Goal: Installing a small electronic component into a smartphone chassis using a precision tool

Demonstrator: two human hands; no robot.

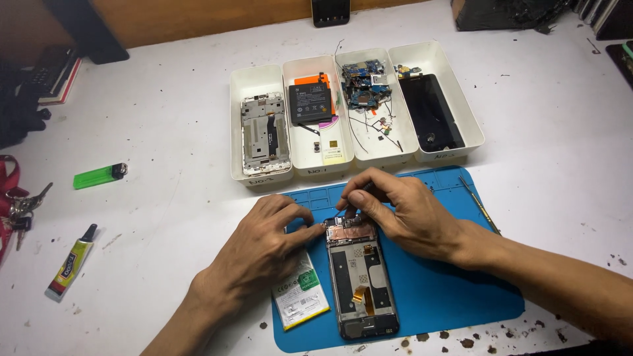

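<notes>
Matt blue rubbery-looking mat [428, 290], glossy white plastic trays [260, 175], seemingly coppery metal shield on opened phone [359, 277].

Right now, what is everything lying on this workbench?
opened phone: one, black frame with copper shield, on the blue mat
blue mat: one, near edge of the table
battery: one, white with green label, left of the opened phone
white trays: four, side by side behind the mat, holding phone parts
black battery: one, in the second tray
circuit boards: several, blue, third tray
lighter: one, green, left on the table
glue tube: one, yellow, far left
keys: one bunch, left edge
left hand: beside the phone's top
right hand: fingers pinching a thin tool over the phone's top
</notes>
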